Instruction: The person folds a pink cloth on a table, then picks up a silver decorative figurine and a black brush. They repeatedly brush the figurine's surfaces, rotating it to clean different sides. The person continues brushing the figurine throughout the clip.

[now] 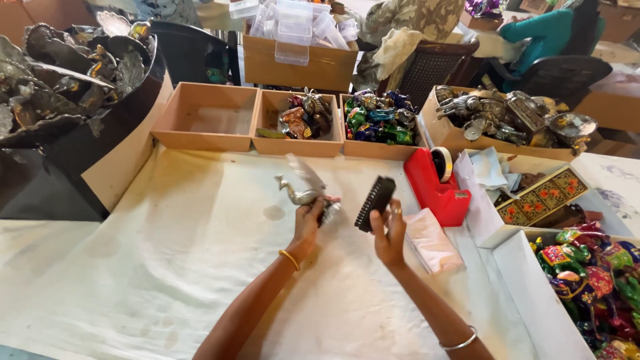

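- The tabletop (167, 267) is big and has a pale cloth over it
- A big dark tub (100, 143) sits at the far left, heaped with silver metal pieces (60, 73)
- A white box (533, 293) at the right edge holds bright painted animal toys (590, 280) in green, pink and red
- A cardboard box (300, 63) at the back holds clear plastic cases (293, 23)
- A tan tray (447, 137) at the back right is full of grey metal figures (507, 117)
- Three small wooden boxes stand in a row at the back: the left wooden box (207, 120) shows only its bare floor, the middle wooden box (297, 143) has a few small figures, and the right wooden box (373, 148) has shiny blue and green ones
- A red tape holder (433, 190) stands just right of the hands, and a pink plastic bag (432, 241) lies beside it
- A long patterned box (541, 195) lies to the right of the tape holder
- The left hand (310, 220) is up over the middle of the cloth, with its fingers (319, 208) curled tight around the base of a silver bird figure (303, 187)
- The bird is off the cloth, its head pointing left
- The right hand (389, 233) pinches a black brush (375, 203) between thumb and fingers, close beside the bird but not touching it
- A gold bangle (289, 259) is on the left wrist and a silver bangle (460, 343) on the right
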